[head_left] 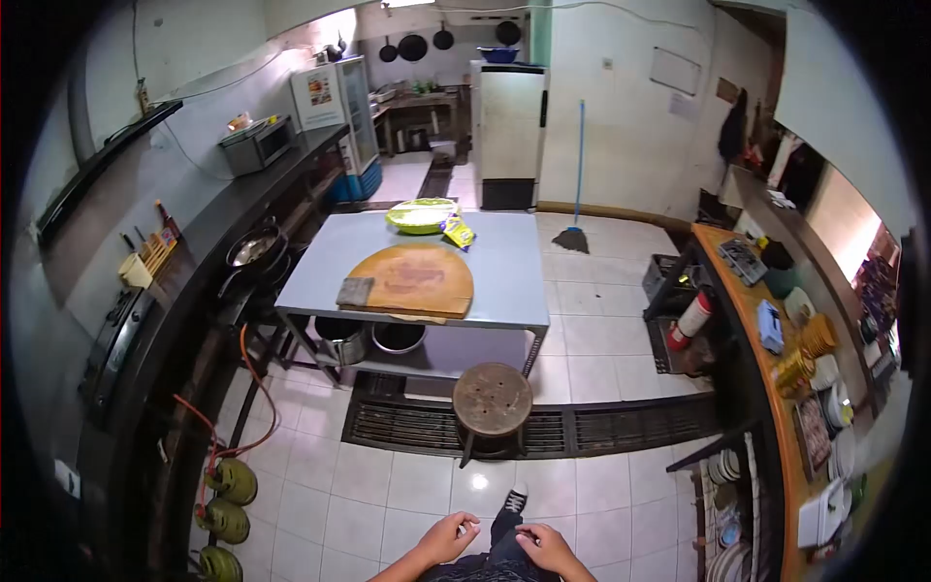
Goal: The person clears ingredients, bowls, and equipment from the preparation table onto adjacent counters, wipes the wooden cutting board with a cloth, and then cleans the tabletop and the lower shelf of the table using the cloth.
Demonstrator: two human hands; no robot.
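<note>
Low in the view, my left hand [449, 536] hovers in front of my body with its fingers curled; whether something small is in it cannot be made out. My right hand [546, 545] is beside it, a short gap away, fingers bent. Between and beyond them shows a dark shoe [516, 500] on the tiles. The nearest object ahead is a round stool [493, 399]. Behind the stool stands a grey table [514, 262] bearing a rounded wooden board [412, 279], a small grey block [356, 291], a green basket [422, 215] and a yellow packet [457, 232].
A floor grate [630, 424] crosses behind the stool. Green gas cylinders [233, 481] with an orange hose are at left, below a counter with a wok [256, 249]. Right, a wooden counter [776, 383] holds dishes; a broom [572, 239] leans on the back wall.
</note>
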